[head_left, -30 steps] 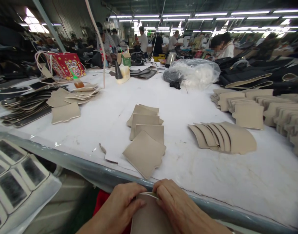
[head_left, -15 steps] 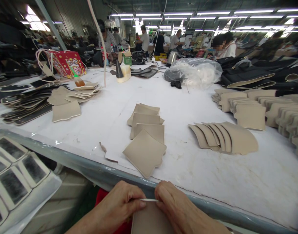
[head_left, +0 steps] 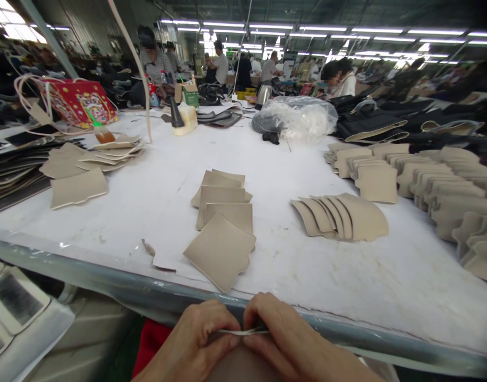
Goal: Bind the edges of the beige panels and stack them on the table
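Just below the table's front edge, my left hand (head_left: 205,334) and my right hand (head_left: 277,331) pinch the upper edge of a beige leather piece (head_left: 243,363) between thumbs and fingers. Its pale edge runs sideways between the two hands, and its lower part leaves the bottom of the picture. Beyond my hands, a beige piece (head_left: 221,252) lies turned cornerwise on a short row of overlapping pieces (head_left: 227,193). To the right, several curved beige pieces (head_left: 362,215) lie fanned out.
The white tabletop (head_left: 147,191) bears many stacked beige pieces (head_left: 446,191) at right. A glue bottle (head_left: 103,132) and a red patterned bag (head_left: 82,101) stand at left, a plastic bag (head_left: 307,119) at the back. A hose (head_left: 142,69) hangs down. People work farther off.
My view has turned a little to the right, so the table's things sit further left. My hands have come closer together along the piece's edge.
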Demonstrator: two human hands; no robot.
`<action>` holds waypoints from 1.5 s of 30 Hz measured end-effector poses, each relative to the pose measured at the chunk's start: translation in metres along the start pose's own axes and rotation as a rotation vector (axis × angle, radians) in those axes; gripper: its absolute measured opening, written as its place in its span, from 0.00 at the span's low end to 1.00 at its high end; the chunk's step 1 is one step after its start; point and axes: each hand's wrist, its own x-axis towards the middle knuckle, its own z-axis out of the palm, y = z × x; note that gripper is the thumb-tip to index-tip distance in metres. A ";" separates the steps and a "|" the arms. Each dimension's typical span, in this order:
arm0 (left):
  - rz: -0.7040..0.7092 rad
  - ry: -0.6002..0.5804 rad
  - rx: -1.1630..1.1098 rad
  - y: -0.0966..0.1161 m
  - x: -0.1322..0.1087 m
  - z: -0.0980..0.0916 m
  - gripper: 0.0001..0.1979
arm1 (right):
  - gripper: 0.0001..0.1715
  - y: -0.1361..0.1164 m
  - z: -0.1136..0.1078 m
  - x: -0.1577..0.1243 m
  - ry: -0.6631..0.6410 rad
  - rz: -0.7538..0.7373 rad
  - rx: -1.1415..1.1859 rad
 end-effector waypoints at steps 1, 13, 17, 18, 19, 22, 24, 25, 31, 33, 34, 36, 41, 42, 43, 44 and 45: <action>0.014 -0.007 0.006 -0.002 -0.001 0.000 0.12 | 0.13 -0.001 -0.003 0.000 -0.016 0.030 0.042; 0.071 -0.015 0.099 -0.007 -0.006 -0.002 0.18 | 0.05 0.022 -0.004 -0.008 -0.061 0.017 0.086; 0.054 -0.021 0.143 -0.007 -0.007 -0.002 0.16 | 0.02 0.029 -0.006 -0.012 -0.078 0.075 0.117; 0.049 -0.024 0.176 -0.006 -0.006 -0.002 0.15 | 0.02 0.029 -0.005 -0.012 -0.073 0.079 0.117; 0.046 -0.029 0.218 -0.003 -0.005 -0.001 0.13 | 0.02 0.029 -0.004 -0.012 -0.065 0.082 0.112; 0.086 -0.066 0.362 0.007 0.002 0.005 0.12 | 0.04 0.027 -0.001 -0.010 -0.059 0.076 0.100; 0.127 -0.089 0.430 0.011 0.007 0.010 0.14 | 0.05 0.026 0.000 -0.010 -0.065 0.066 0.103; 0.144 -0.093 0.443 0.012 0.008 0.012 0.14 | 0.05 0.027 0.000 -0.011 -0.065 0.062 0.106; 0.201 -0.045 0.370 0.006 0.008 0.015 0.14 | 0.02 0.032 -0.012 -0.022 -0.071 0.127 0.131; 0.218 -0.034 0.362 0.004 0.007 0.015 0.15 | 0.03 0.033 -0.012 -0.024 -0.064 0.131 0.138; 0.223 -0.030 0.363 0.004 0.007 0.014 0.14 | 0.03 0.033 -0.012 -0.024 -0.056 0.124 0.133; 0.217 -0.023 0.369 0.005 0.007 0.014 0.14 | 0.03 0.034 -0.009 -0.023 -0.041 0.109 0.123; 0.213 0.010 0.382 0.007 0.007 0.013 0.14 | 0.04 0.035 -0.008 -0.020 -0.048 0.176 0.199; 0.221 0.015 0.382 0.006 0.006 0.013 0.15 | 0.04 0.035 -0.009 -0.020 -0.050 0.192 0.227; 0.223 0.018 0.380 0.005 0.006 0.013 0.15 | 0.04 0.035 -0.009 -0.022 -0.045 0.198 0.241; 0.221 0.019 0.378 0.003 0.006 0.013 0.14 | 0.04 0.035 -0.010 -0.023 -0.037 0.196 0.239; 0.219 0.019 0.377 0.002 0.006 0.013 0.14 | 0.04 0.035 -0.011 -0.025 -0.028 0.190 0.224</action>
